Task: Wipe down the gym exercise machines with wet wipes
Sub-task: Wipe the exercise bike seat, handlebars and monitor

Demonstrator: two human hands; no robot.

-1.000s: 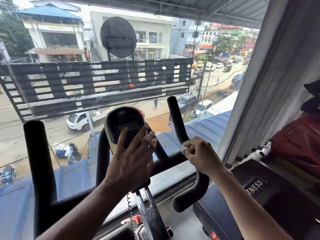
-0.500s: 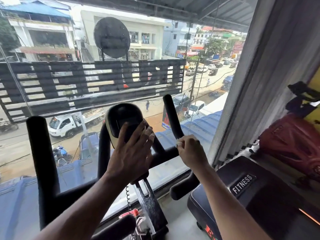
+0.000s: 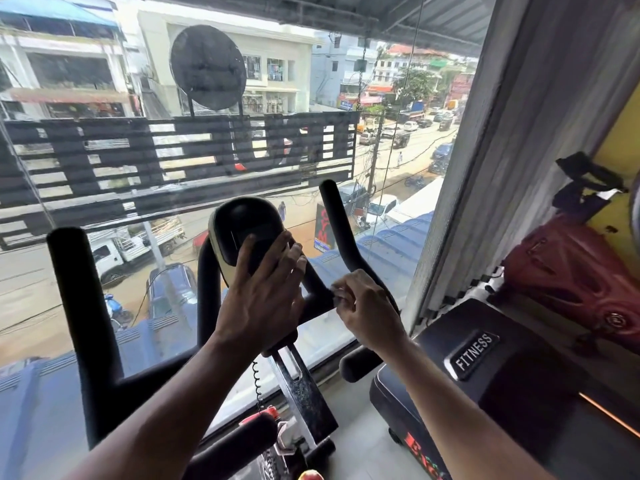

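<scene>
since the earlier frame the right hand (image 3: pixel 369 308) has slid down the right handlebar (image 3: pixel 341 233) toward its junction with the crossbar, while the left hand has stayed on the console. the window (image 3: pixel 173 140) fills the far side, street beyond it. the exercise bike (image 3: pixel 304 393) stands near, centre, a black machine marked fitness (image 3: pixel 474 351) at its right. the left hand (image 3: pixel 263 299) lies flat and open over the console (image 3: pixel 247 230), holding nothing. the right hand's fingers are curled, pinching a small pale wet wipe (image 3: pixel 336 293) against the bar.
</scene>
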